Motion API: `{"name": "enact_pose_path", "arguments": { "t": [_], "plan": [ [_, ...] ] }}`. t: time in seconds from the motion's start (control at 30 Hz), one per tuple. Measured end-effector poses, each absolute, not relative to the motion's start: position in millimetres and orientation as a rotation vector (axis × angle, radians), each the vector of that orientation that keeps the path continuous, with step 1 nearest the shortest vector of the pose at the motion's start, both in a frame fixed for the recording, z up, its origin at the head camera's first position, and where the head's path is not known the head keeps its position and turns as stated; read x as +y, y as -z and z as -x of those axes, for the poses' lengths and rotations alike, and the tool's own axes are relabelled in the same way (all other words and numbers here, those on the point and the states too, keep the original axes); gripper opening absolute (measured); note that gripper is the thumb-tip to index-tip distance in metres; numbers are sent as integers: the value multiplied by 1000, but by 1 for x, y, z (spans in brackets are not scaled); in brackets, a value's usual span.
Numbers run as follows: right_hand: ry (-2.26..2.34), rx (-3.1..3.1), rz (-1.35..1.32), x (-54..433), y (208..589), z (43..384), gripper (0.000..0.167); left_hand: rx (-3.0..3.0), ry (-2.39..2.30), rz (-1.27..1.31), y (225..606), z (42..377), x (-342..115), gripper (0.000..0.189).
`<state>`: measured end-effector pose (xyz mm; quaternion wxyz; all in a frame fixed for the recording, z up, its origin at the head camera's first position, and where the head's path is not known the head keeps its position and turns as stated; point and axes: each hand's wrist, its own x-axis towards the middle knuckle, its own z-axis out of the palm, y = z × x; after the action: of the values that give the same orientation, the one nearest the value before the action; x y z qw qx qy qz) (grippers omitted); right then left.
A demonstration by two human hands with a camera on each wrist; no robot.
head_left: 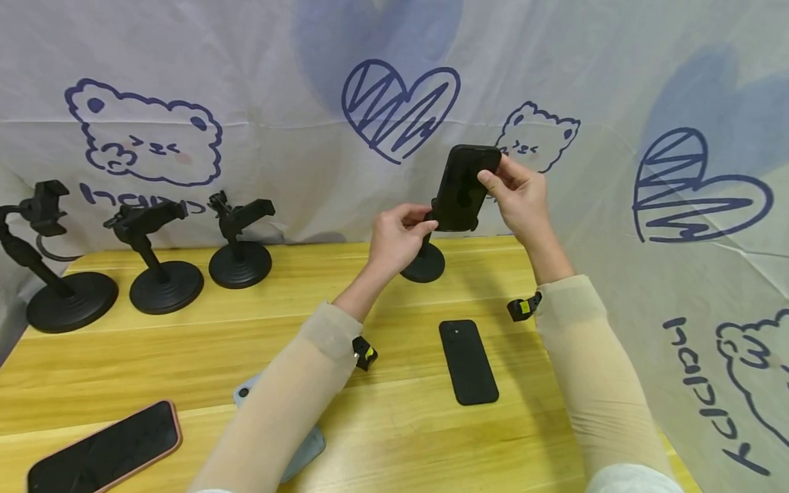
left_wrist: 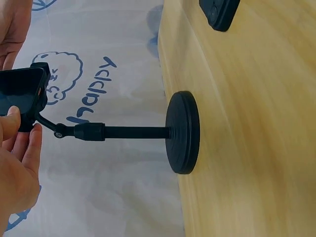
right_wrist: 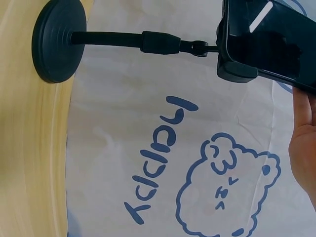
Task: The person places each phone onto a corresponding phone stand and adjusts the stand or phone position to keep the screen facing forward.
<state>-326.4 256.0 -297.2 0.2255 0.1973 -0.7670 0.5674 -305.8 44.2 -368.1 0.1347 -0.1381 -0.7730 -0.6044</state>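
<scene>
A black smartphone (head_left: 464, 188) stands tilted, dark screen towards me, in the clamp of a black phone stand (head_left: 424, 266). My left hand (head_left: 397, 239) pinches the lower left side, where phone and clamp meet. At the phone's upper right edge, my right hand (head_left: 522, 202) grips it between thumb and fingers. In the right wrist view, a clamp lip (right_wrist: 237, 72) overlaps the phone's lower corner. The left wrist view shows the stand's round base (left_wrist: 182, 132) on the table and its pole running to the clamp. The phone's back is hidden.
Several more black phone stands, such as one with a tilted clamp (head_left: 166, 286), line the table's back left. A black phone (head_left: 468, 363) lies face down between my forearms. A pink-edged phone (head_left: 105, 452) lies front left; a light blue phone (head_left: 305, 452) is partly under my left forearm.
</scene>
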Motion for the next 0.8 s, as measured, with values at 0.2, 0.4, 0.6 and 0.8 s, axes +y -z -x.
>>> {"name": "enact_pose_path", "arguments": {
  "t": [0.2,0.4,0.6,0.8],
  "plan": [
    [-1605,-2060,-583,256,303,331,25,-2214,1782,362,370,306,46,24],
    [-1600,-2049,-596,257,303,332,25,-2211,1795,350,368,305,46,25],
    [-1592,-2064,-591,257,302,330,24,-2214,1805,350,368,306,47,24],
    [-1579,-2094,-555,258,305,330,24,-2215,1795,347,369,307,47,24]
  ]
}}
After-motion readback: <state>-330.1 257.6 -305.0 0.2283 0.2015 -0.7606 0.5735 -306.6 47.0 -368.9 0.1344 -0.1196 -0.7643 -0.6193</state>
